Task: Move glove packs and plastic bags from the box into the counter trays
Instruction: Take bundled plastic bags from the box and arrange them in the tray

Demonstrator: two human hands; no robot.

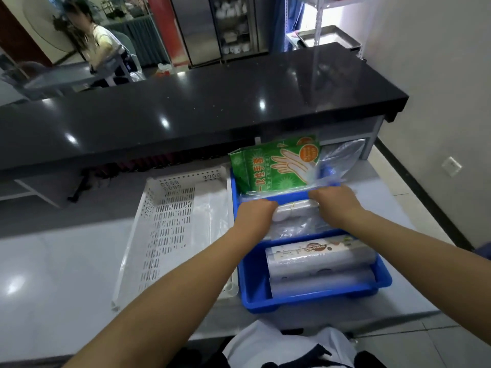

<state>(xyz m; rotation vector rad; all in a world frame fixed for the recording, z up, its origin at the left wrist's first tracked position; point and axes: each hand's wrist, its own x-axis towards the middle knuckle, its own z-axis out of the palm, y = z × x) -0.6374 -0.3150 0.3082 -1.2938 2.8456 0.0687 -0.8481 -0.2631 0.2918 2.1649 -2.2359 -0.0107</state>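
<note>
A blue tray (249, 290) with two compartments sits on the white counter. Green glove packs (271, 168) stand tilted at the back of its far compartment. My left hand (253, 213) and my right hand (336, 201) both grip a white roll of plastic bags (295, 209) in that far compartment, one hand at each end, above loose clear plastic (292, 229). In the near compartment lie two wrapped rolls of plastic bags (318, 254). A white perforated tray (164, 221) lies left of the blue one and holds a flat stack of clear bags (210, 211). No box is in view.
A black glossy counter top (186, 102) runs across behind the trays, overhanging the work surface. A person stands at the far left beyond it. A white wall is on the right, a metal pan (329, 35) on a shelf at the back. The white counter's (53, 274) near edge lies below the trays.
</note>
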